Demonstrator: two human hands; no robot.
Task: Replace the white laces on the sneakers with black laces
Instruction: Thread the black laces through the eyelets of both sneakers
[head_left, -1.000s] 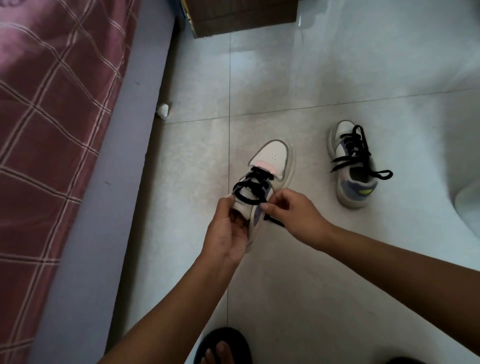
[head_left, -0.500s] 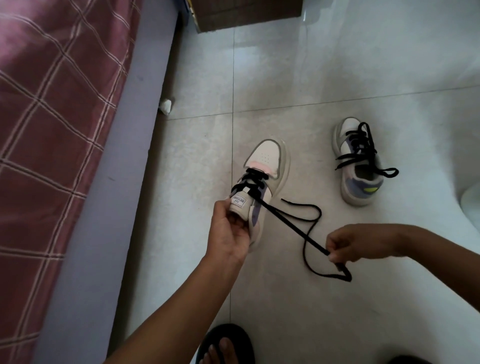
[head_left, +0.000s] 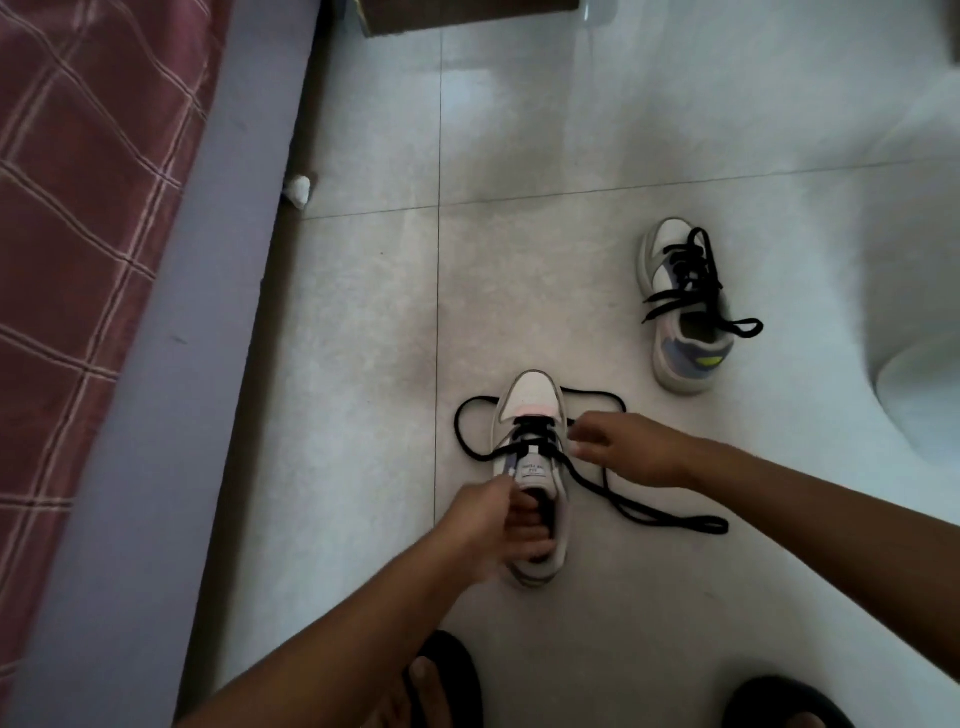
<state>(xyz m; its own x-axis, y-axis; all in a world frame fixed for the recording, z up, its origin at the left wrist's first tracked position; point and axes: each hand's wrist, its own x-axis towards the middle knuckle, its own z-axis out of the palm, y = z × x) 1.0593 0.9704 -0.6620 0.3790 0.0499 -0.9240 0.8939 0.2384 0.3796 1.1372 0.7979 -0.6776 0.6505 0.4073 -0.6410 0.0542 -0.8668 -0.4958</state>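
Left hand (head_left: 488, 525) grips the near sneaker's (head_left: 535, 467) collar; right hand (head_left: 631, 449) hovers beside it, fingers loosely curled.

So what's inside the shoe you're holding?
The left hand's fingers curl into the near sneaker's opening. Deeper inside is dark and covered by that hand.

This looks like a bedroom in a home. A bed with a dark red checked bedspread (head_left: 88, 171) and a grey-lilac side panel (head_left: 171, 364) runs along the left. The floor is large pale glossy tiles (head_left: 571, 130), with a brown cardboard box (head_left: 467, 15) at the far edge. Two small white-and-lilac sneakers with black laces (head_left: 685, 312) sit on the tiles.
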